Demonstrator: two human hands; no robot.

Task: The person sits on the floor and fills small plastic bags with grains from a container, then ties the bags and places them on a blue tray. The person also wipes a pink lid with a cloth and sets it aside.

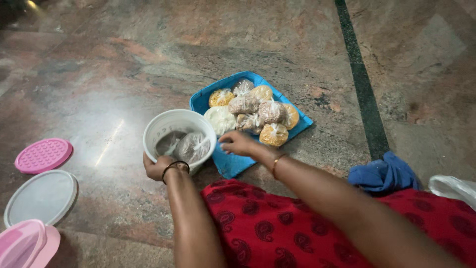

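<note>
At nine o'clock I see a pink lid (43, 155), with a grey lid (41, 197) below it on the floor (114, 74). My left hand (157, 167) clenches the near rim of the white tub (179, 136), which holds two knotted grey packets (184, 146). My right hand (238, 143) hovers released at the tub's three o'clock. I'd keep the tub steady and lift packets by their knots. At one o'clock the blue tray (229, 165) carries yellow, white and brown pouches (250, 111).

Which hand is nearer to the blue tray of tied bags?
Right. The right hand hovers over the blue tray's near edge; the left hand grips the white bucket beside it.
</note>
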